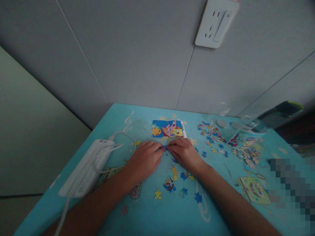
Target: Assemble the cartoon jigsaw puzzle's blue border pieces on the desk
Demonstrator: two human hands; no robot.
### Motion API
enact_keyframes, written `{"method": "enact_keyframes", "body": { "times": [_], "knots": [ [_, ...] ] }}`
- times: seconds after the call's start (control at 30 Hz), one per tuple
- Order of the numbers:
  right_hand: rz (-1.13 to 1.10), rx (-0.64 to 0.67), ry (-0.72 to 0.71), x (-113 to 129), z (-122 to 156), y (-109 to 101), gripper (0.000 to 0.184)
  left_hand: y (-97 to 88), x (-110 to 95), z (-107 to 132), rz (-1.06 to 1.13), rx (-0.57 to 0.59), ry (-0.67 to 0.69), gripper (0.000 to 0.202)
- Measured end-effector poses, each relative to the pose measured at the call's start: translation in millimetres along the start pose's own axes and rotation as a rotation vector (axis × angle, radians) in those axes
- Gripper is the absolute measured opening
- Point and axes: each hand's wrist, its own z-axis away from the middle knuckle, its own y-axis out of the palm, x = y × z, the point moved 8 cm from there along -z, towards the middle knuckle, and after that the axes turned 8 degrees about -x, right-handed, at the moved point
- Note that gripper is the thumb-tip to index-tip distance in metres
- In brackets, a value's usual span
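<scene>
My left hand (147, 160) and my right hand (186, 154) meet at mid-table, fingertips nearly touching. Both are closed in a pinch on small blue jigsaw puzzle pieces (164, 147), mostly hidden by the fingers; whether these are joined I cannot tell. Just beyond the hands lies a picture card (168, 128) with yellow and pink cartoon figures on blue. Closer to me are a partly joined cluster of puzzle pieces (169, 184), a loose yellow piece (157, 194) and a blue piece (198, 197).
A white power strip (86, 170) with cables lies on the left. At the right are puzzle piece piles (249, 155) and a clear plastic container (243, 136). The blue patterned table (133, 216) meets a grey wall with a socket (216, 24). A blurred-out patch covers the lower right.
</scene>
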Motion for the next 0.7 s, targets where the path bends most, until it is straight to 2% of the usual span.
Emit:
{"method": "enact_keyframes", "body": {
  "times": [0.47,0.7],
  "knots": [
    [0.102,0.045,-0.003,2.7,-2.8,2.5,0.016,-1.3,-0.7,0.2,-0.018,0.001,0.010,0.029],
    [0.038,-0.004,0.054,-3.4,-2.3,2.5,0.016,-1.4,1.4,0.6,-0.021,0.035,0.006,0.031]
  ]
}}
